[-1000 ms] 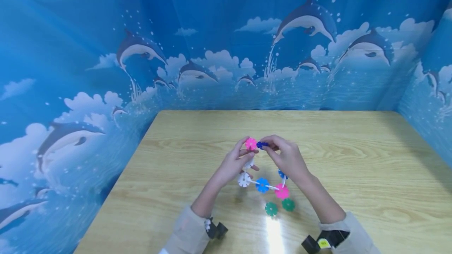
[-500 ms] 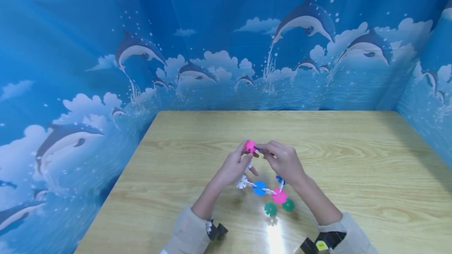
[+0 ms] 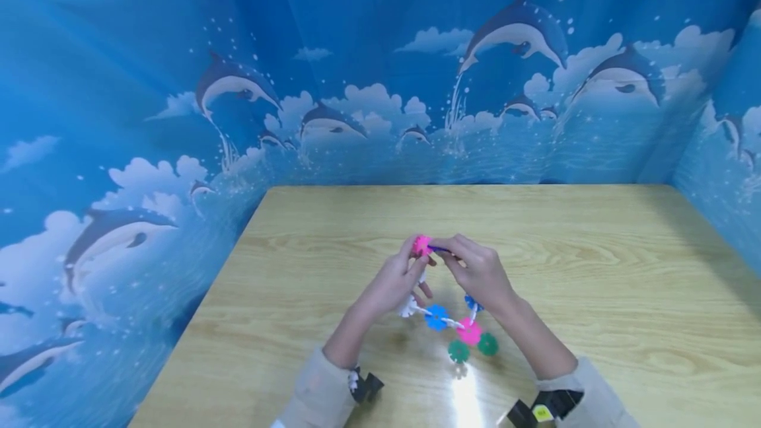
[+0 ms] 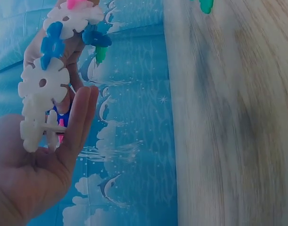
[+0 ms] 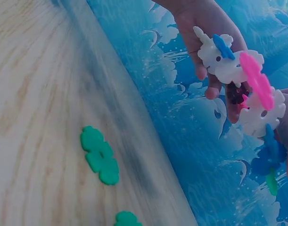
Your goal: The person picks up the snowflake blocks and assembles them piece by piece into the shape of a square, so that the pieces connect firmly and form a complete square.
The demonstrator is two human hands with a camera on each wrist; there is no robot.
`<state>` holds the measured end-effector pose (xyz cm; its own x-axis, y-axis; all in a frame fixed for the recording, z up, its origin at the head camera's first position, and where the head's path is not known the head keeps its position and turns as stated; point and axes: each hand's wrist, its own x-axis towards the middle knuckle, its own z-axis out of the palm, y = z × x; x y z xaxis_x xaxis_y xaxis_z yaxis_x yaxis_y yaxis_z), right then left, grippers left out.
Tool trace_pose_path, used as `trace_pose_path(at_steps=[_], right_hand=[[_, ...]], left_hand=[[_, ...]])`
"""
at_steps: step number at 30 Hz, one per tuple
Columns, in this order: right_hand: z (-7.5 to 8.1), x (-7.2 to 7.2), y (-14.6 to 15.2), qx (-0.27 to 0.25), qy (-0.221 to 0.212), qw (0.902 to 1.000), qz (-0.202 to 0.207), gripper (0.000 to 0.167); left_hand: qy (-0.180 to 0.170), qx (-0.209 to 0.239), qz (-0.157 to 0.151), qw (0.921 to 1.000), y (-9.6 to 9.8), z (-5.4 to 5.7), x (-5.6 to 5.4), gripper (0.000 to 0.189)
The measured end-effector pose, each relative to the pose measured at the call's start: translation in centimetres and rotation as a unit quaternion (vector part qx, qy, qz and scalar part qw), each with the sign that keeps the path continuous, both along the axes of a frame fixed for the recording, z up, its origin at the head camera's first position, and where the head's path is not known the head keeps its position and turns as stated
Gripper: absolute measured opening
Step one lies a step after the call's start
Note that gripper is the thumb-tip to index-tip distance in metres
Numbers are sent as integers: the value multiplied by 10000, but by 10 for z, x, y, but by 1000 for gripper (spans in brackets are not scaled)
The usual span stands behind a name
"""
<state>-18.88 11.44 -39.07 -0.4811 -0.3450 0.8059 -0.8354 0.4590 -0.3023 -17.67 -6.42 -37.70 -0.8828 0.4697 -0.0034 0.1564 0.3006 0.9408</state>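
Observation:
My left hand [image 3: 389, 284] pinches a pink snowflake building disc [image 3: 423, 245] at the end of a linked chain. In my right hand [image 3: 480, 271], thumb and fingers pinch a dark blue disc [image 3: 438, 249], seen edge-on against the pink one; whether their slots interlock cannot be told. Below the hands the chain runs through a white disc [image 3: 408, 307], a blue disc [image 3: 436, 317] and a second pink disc [image 3: 469, 331]. In the left wrist view, white discs [image 4: 43, 83] of the chain hang before the left palm. The right fingertips are partly hidden there.
Two green discs [image 3: 458, 351] lie loose on the wooden table [image 3: 297, 322], close to the chain's near side. A blue dolphin-print curtain [image 3: 368, 137] stands behind and beside the table. Each wrist wears a black camera mount [image 3: 365, 386].
The right hand has moved left, bringing the dark blue disc against the pink disc. The hanging chain has shifted slightly toward me. Between the last two frames little differs.

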Motion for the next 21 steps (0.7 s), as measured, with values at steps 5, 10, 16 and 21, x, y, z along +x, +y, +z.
trace_pose_path(at_steps=[5,10,16,21], right_hand=[[7,1,7,204,-636,9978,-51,40],[19,6,28,-268,-1124,9925,-399,38],[11,15,64,-591,-2261,9698,-700,21],[-17,26,84,-672,-3694,9262,-337,22]], left_hand=[[-30,173,146,9997,-2,-2,-1,51],[-88,320,548,9979,-2,-1,-2,50],[-211,658,975,9928,-4,2,-2,47],[-206,783,1133,9903,-4,20,6,45]])
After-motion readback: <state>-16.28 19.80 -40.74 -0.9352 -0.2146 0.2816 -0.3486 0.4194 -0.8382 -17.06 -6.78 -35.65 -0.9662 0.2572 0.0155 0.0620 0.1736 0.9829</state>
